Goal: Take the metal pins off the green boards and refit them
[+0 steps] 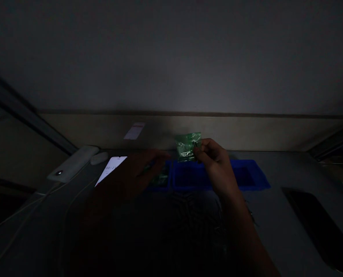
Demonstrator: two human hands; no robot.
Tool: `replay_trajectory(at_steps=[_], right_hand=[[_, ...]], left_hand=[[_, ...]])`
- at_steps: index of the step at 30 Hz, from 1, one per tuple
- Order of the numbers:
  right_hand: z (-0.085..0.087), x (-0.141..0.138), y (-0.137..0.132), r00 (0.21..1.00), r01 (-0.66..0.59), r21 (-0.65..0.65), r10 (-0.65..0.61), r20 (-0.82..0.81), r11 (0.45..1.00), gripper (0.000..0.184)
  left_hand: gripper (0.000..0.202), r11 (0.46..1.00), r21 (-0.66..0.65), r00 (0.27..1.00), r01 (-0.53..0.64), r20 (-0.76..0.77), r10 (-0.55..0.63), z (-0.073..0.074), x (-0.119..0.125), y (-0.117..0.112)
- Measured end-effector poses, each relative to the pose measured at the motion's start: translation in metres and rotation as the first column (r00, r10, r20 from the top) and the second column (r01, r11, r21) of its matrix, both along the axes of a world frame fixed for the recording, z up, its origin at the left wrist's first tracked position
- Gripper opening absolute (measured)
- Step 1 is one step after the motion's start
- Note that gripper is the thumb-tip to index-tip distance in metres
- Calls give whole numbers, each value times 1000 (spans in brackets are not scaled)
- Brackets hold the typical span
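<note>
The scene is very dark. My right hand [214, 159] pinches a small green plastic bag [187, 146] by its right edge and holds it up above a blue bin [246, 177]. My left hand [142, 167] reaches forward just left of the bag, over the left part of the blue bins; its fingers look curled, and something small and greenish shows below them, too dark to tell whether it is held. A dark pile of small parts [194, 219] lies on the table between my forearms.
A lit phone [110, 169] lies left of my left hand. A white power strip [73, 163] with cables sits further left, beside a small white object [99, 157]. A label [134, 130] sticks on the back panel. A dark tray [318, 227] lies at the right.
</note>
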State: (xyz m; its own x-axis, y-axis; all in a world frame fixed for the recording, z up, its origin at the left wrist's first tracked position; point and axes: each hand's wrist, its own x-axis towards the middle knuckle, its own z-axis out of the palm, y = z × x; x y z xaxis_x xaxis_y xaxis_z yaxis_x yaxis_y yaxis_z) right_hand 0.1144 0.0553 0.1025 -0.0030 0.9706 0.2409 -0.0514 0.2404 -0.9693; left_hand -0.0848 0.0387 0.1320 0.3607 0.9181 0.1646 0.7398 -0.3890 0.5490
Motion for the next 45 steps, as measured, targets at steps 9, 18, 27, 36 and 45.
replay_trajectory(at_steps=[9,18,27,36,45], right_hand=[[-4,0,-3,999,39,39,-41,34,998,10],[1,-6,-7,998,1,81,-6,55,997,10],[-3,-13,-10,998,-23,86,17,64,996,11],[-10,-12,-8,998,-47,-5,48,48,999,14],[3,-13,-18,995,-24,89,16,97,996,11]], left_hand=[[36,995,63,997,-76,14,75,14,-16,-18],[33,997,74,999,-25,43,22,17,-5,-21],[34,984,113,969,-136,220,108,5,18,-3],[34,991,48,967,-124,230,110,5,1,-4],[34,987,95,972,-127,209,105,11,-4,-14]])
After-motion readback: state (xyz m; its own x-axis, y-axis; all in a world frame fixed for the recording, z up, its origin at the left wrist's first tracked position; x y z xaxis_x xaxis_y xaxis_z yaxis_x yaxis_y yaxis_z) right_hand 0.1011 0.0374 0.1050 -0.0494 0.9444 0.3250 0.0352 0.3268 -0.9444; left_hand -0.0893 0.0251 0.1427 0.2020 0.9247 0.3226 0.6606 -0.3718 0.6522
